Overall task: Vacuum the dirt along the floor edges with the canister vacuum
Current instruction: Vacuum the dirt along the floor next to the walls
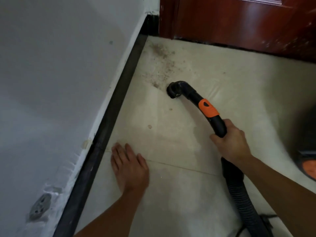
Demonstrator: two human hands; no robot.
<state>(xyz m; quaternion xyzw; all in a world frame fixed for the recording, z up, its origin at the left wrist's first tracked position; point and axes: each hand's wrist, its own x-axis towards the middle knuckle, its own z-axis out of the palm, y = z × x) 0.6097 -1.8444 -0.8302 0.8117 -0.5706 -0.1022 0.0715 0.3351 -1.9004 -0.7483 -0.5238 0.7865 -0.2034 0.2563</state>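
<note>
Two hands show: the left hand (pixel 130 165) lies flat with straight fingers on the tile floor (pixel 222 74) at lower centre, and the right hand (pixel 230 141) grips the one black hose handle (pixel 217 122). Its single nozzle (pixel 174 90) sits mid-frame, just below one dirt patch (pixel 161 65) toward the upper-centre corner. The blurred shape at the right edge is probably the canister (pixel 306 151).

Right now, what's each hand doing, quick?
Left hand: open, fingers straight, flat on the floor tile.
Right hand: fingers curled round the vacuum hose handle.
</note>
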